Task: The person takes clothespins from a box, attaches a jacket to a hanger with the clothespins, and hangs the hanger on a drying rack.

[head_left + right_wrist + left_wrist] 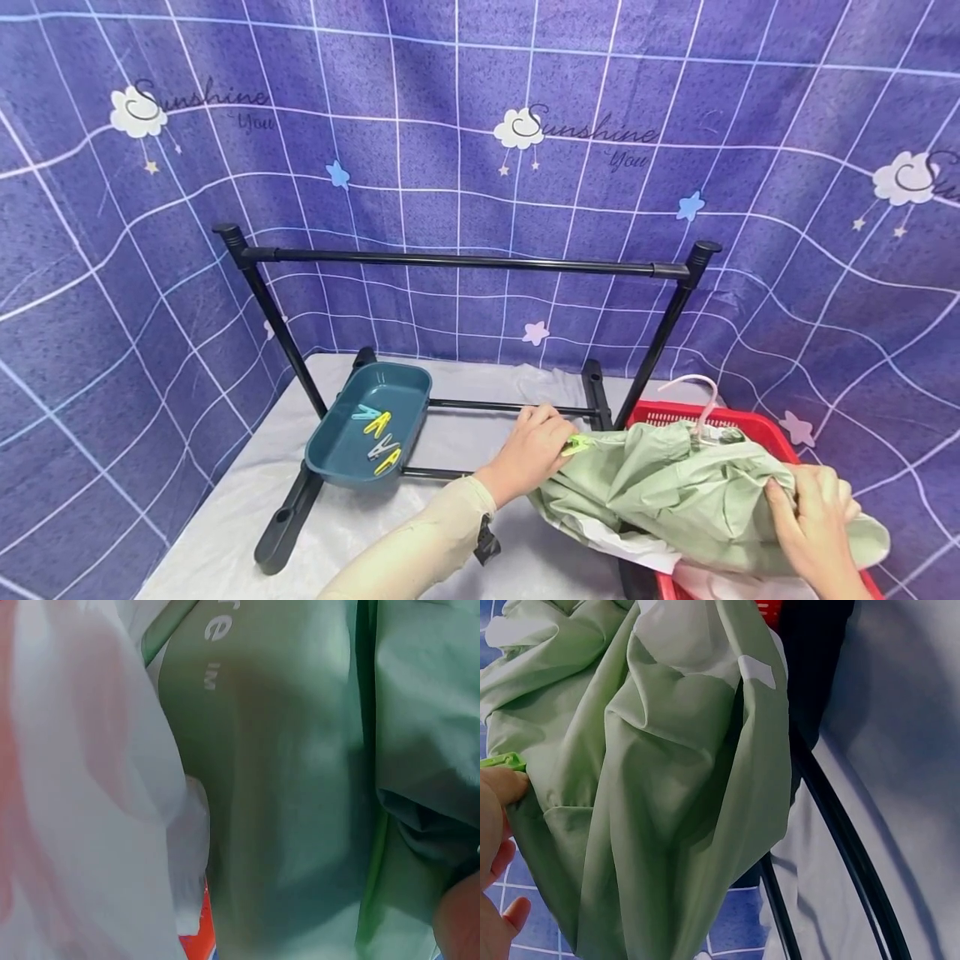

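- L hand (528,450) pinches green clip (576,444) at edge of green garment (667,487); L wrist view crops the hand, so exact finger contact's hard to tell.
- R hand (816,517) grips garment's other end, thumb in front; R wrist view gets only a bit of a digit at its edge.
- Garment is over red basket (763,425), by R end of black rack (465,262), hiding most of basket.
- Pink hanger (711,407): hook shows, rest mostly hidden in garment.
- Garment print, R wrist view: "re" + "IM", rest cut off.
- Backdrop (420,92) reads "Sunshine You"; far-R repeat cut off.
- Teal tray (412,377) w/ small clips (377,425), L side.
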The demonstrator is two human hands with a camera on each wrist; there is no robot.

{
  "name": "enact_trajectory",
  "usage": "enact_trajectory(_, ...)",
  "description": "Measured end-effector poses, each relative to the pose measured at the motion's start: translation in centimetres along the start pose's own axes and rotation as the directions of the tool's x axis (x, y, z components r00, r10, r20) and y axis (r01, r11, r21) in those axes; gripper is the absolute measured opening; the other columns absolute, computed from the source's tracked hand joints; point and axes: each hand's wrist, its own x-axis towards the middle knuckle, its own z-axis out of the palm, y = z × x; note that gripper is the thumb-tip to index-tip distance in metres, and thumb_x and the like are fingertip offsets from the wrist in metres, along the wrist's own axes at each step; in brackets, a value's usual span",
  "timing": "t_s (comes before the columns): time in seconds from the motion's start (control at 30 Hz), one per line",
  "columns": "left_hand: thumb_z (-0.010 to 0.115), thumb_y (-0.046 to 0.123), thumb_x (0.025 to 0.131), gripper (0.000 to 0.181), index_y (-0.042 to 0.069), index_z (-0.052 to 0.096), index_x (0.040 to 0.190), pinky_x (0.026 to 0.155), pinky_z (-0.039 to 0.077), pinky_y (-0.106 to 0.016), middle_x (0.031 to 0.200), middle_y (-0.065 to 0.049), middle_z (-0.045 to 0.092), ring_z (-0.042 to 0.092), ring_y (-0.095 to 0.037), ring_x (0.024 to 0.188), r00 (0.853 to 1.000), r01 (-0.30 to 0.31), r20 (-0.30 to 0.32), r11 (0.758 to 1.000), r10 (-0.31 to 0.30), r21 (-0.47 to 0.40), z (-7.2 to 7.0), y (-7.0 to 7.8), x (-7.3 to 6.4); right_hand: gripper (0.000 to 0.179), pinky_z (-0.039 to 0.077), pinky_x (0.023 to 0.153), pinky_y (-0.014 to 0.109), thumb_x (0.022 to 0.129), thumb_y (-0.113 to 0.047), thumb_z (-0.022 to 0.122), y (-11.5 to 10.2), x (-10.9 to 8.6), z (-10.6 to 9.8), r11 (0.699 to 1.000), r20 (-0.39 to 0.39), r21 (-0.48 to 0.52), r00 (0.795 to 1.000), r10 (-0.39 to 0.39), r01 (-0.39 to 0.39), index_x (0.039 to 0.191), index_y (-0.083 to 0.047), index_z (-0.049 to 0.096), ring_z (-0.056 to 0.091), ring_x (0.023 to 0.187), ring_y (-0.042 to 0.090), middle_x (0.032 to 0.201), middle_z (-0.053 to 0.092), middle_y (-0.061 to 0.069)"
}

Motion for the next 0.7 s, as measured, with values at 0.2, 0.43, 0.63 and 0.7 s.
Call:
enact_trajectory(0.2,0.076,0.023,0.085,0.018,0.015,0.065,0.097,0.085,0.040,-0.032,0.094,0.005,0.069,0.054,-0.014,0.096,1.000,-0.014,-0.024,1.000,0.014,0.001,-0.2,-0.1,0.1,0.024,0.015,0.076,0.036,0.077,0.000,0.061,0.2,0.0,-0.5,1.000,0.011,0.002,1.000,0.011,-0.011,0.101,0.003,0.059,0.034,0.090,0.039,0.105,0.039,-0.022)
enact_trajectory(0.43,0.076,0.024,0.084,0.019,0.015,0.064,0.096,0.085,0.040,-0.032,0.093,0.005,0.069,0.054,-0.015,0.095,0.999,-0.028,-0.044,0.999,0.030,0.026,-0.2,-0.3,0.1,0.042,0.015,0.076,0.035,0.068,-0.002,0.066,0.9,0.0,-1.0,0.999,0.035,0.014,0.998,-0.046,0.046,0.107,0.007,0.057,0.034,0.090,0.041,0.108,0.043,-0.013)
enact_trajectory(0.63,0.076,0.023,0.084,0.019,0.016,0.065,0.097,0.086,0.040,-0.033,0.094,0.006,0.069,0.054,-0.015,0.095,0.999,-0.026,-0.042,0.999,0.027,0.026,-0.2,-0.3,0.1,0.039,0.015,0.074,0.037,0.078,-0.006,0.063,1.3,-0.1,-1.5,0.994,0.042,0.025,0.994,-0.105,0.104,0.112,0.011,0.054,0.033,0.091,0.039,0.117,0.039,-0.021)
enact_trajectory(0.7,0.076,0.023,0.084,0.019,0.016,0.065,0.097,0.087,0.040,-0.033,0.095,0.006,0.069,0.054,-0.015,0.095,0.999,-0.027,-0.043,0.999,0.028,0.032,-0.2,-0.3,0.0,0.036,0.015,0.073,0.037,0.085,-0.010,0.060,1.5,-0.1,-1.7,0.994,0.041,0.026,0.993,-0.108,0.107,0.113,0.010,0.054,0.035,0.093,0.029,0.120,0.037,-0.026)
